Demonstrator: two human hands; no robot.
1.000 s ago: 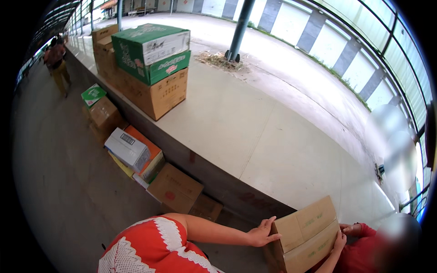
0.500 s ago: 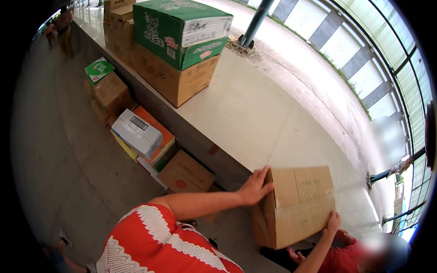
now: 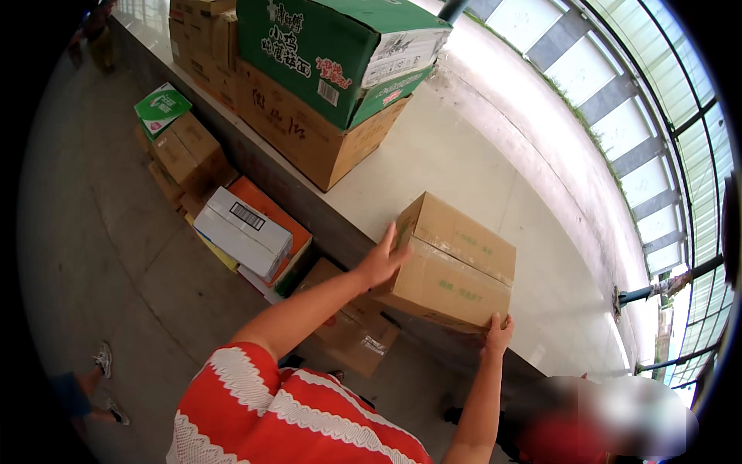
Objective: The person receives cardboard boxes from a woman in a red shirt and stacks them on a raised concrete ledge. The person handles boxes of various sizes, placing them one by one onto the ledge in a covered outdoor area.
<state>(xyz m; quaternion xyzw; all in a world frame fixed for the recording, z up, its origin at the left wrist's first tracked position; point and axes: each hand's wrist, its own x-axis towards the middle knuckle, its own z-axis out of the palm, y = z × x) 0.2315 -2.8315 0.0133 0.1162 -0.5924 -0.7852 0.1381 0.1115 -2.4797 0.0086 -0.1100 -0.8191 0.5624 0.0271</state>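
Between my two hands is a brown cardboard box (image 3: 464, 263), taped along its top seam and lying over the front edge of the pale ledge (image 3: 456, 147). My left hand (image 3: 381, 261) presses against its left end with the fingers pointing up. At the near right corner, my right hand (image 3: 498, 336) grips the box, thumb and fingers at the edge. Whether the underside rests fully on the ledge is hidden. Farther along the ledge, a green box (image 3: 317, 58) sits on top of a larger brown carton (image 3: 290, 124).
Below the ledge stand a white box (image 3: 243, 232) on an orange one, a brown carton (image 3: 189, 147) and a flatter carton (image 3: 352, 336). More cartons (image 3: 202, 46) stack at the far left. A person in red (image 3: 556, 433) is close at lower right; another person's legs (image 3: 100, 387) show lower left.
The brown box has moved up and away from me onto the ledge side and turned flatter, both hands moving with it. The person in red no longer has a hand near it.
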